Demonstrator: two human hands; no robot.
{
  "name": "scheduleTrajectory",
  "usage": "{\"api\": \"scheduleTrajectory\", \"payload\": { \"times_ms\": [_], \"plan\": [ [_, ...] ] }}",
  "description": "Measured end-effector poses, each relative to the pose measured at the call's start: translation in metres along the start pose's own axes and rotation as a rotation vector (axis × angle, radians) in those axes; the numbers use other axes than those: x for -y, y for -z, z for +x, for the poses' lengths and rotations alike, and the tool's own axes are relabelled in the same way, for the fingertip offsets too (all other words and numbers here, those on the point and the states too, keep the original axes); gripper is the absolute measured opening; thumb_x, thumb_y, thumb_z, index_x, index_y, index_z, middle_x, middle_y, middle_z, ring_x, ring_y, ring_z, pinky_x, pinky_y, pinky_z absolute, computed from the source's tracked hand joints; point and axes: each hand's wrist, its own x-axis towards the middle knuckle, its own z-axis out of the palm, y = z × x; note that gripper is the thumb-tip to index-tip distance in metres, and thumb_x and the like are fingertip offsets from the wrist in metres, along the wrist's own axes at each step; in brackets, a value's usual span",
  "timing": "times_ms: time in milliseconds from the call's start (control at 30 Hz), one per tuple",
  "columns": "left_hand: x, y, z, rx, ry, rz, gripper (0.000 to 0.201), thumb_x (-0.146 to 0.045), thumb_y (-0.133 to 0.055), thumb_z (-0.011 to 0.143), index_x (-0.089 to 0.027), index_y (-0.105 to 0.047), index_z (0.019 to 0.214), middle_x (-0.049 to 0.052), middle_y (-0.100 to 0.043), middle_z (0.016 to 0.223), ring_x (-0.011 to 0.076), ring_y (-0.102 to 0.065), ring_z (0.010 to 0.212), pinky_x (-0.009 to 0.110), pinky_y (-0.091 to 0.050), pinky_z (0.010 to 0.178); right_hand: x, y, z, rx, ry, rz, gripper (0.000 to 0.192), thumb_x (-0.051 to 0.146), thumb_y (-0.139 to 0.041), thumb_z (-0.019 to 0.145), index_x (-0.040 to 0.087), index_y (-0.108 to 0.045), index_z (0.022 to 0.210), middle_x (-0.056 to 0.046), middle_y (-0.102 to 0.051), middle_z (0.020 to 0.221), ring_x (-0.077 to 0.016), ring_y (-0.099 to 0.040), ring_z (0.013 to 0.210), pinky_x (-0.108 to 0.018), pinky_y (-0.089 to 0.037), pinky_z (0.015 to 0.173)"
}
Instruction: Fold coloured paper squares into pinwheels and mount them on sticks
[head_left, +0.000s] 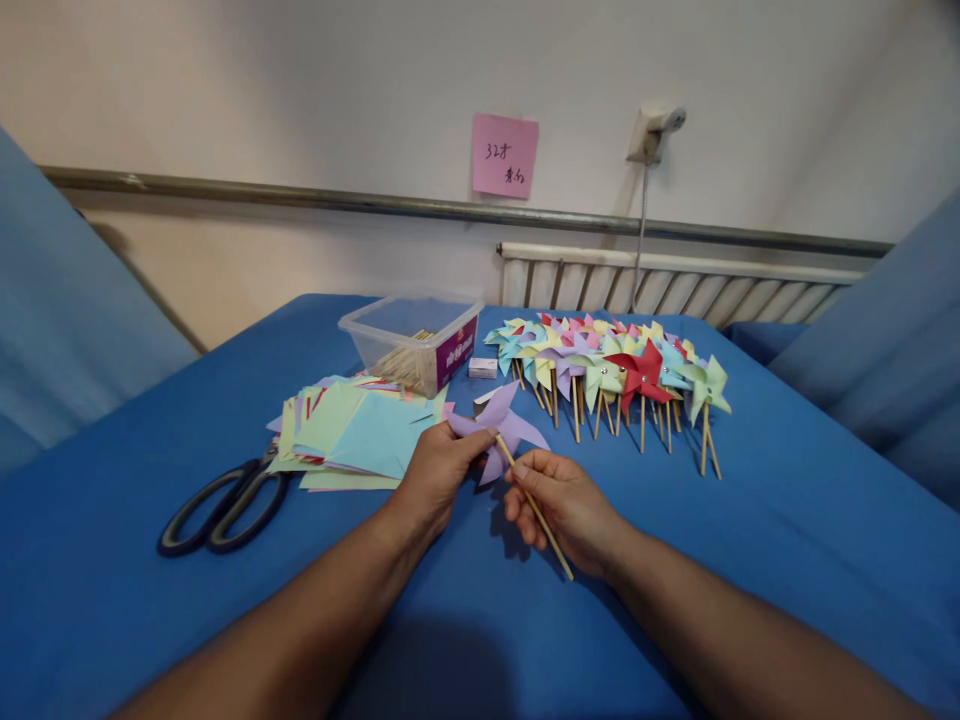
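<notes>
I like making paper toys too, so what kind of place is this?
Probably a plain indoor room used as a craft workspace. A table with a blue cloth holds finished pinwheels, paper squares and scissors; a radiator lines the wall.

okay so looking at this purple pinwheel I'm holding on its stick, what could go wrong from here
The left hand pinches the purple pinwheel at its hub, so a hard squeeze could crease the thin paper blades. The right hand grips the wooden stick partway down; twisting it might loosen or tear the hub. The finished pinwheels lie close behind, and a stray sweep of the stick could knock them askew.
</notes>
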Motion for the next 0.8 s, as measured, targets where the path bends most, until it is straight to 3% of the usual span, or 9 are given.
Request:
{"api": "scheduleTrajectory", "payload": {
  "times_ms": [633, 800],
  "plan": [
    [0.0057, 0.0028, 0.0009, 0.015, -0.005, -0.005, 0.026, -0.036, -0.075, 0.062, -0.013, -0.063, 0.066, 0.000, -0.058, 0.056, 0.0112, -0.049, 0.050, 0.025, -0.034, 0.050, 0.0001, 0.0017, -0.0008, 0.044, -0.013, 0.023, 0.042, 0.055, -0.066, 0.073, 0.017, -0.052, 0.083, -0.001, -0.068, 0.061, -0.0101, -0.058, 0.038, -0.015, -0.035, 0.033],
    [0.0020, 0.0010, -0.0007, 0.014, 0.011, -0.011, 0.026, -0.035, -0.075, 0.062, -0.013, -0.061, 0.064, 0.000, -0.058, 0.056, 0.0112, -0.049, 0.050, 0.025, -0.035, 0.051, 0.0036, 0.0011, -0.0037, -0.009, -0.023, 0.049, 0.040, 0.053, -0.068, 0.072, 0.017, -0.053, 0.083, 0.005, -0.058, 0.051, -0.0048, -0.043, 0.032, -0.015, -0.028, 0.032]
  ]
}}
